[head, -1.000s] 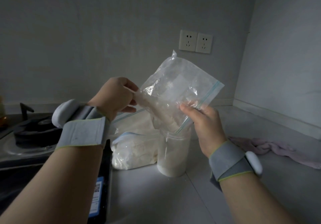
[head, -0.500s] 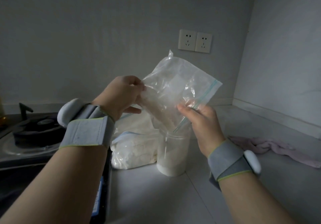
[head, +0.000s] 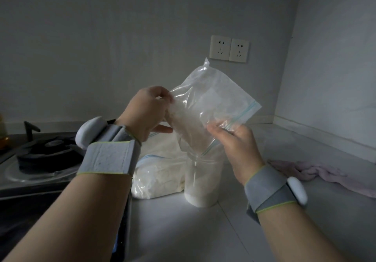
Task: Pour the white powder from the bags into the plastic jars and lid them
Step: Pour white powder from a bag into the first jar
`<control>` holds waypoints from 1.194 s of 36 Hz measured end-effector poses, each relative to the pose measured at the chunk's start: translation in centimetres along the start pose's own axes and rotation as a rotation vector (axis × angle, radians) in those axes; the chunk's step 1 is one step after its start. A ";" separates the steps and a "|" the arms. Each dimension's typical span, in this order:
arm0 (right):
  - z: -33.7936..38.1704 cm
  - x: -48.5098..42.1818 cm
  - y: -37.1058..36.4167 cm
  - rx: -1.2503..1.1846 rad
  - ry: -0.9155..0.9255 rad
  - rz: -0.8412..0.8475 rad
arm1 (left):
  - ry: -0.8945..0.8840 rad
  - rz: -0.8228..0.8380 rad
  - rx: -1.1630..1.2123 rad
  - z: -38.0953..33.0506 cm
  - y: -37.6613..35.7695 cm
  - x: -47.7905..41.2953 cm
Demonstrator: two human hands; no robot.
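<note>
Wristbands: Each forearm wore a grey band carrying a white pod, the left wristband point(head: 107, 158) nearest the camera and the right wristband point(head: 270, 188) a little farther in.
Bench: A pale grey bench point(head: 183, 231) ran from the near edge to the far wall.
Dark object: A flat dark thing point(head: 125, 221) lay at the bench's left edge, partly under the left forearm. What it was could not be told.
Jar: 1 clear plastic jar point(head: 203, 182) stood upright and lidless in the middle of the bench, with white powder inside.
Right hand: The right hand point(head: 236, 145) pinched the lower edge of the bag beside the blue zip strip, just above the jar's mouth.
Left hand: The left hand point(head: 146, 113) was held higher and to the left, its fingers curled round the bag's bunched side.
Bag: The clear zip bag point(head: 213, 103) hung tilted between the 2 hands, its low corner reaching into the jar's mouth. It looked nearly empty, with a pale streak of powder along the lower fold.
Full bags: A heap of powder-filled bags point(head: 160, 174) lay just left of the jar and behind it, showing 2 blue zip strips.
Cloth: A pink cloth point(head: 317, 170) lay crumpled on the right, well apart from the jar.
Stove: A black burner point(head: 46, 152) sat on a steel hob at the far left.
Sockets: 2 white sockets point(head: 228, 48) sat side by side on the far wall, above the bag.
</note>
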State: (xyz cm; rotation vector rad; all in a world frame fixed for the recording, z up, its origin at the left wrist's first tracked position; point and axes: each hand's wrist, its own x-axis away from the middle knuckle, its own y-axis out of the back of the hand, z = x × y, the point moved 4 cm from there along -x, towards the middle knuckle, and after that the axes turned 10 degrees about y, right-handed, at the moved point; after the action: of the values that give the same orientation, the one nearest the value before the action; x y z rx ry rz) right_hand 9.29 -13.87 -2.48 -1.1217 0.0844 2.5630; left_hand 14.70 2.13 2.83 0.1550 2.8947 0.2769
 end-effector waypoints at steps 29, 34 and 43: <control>0.4 0.2 -0.3 -0.038 0.016 0.025 | -0.059 0.031 0.189 -1.0 -0.6 0.5; 0.3 0.0 0.2 -0.053 0.017 -0.027 | -0.042 0.042 0.231 -1.0 -0.5 0.5; 0.2 -0.1 0.3 -0.043 -0.032 -0.051 | -0.052 0.052 0.231 -1.1 -0.6 0.6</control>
State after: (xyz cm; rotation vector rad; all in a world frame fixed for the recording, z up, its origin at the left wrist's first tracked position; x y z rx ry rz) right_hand 9.11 -14.17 -2.36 -1.0834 -0.0077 2.5477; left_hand 13.82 1.38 3.67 0.2718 2.8659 -0.0532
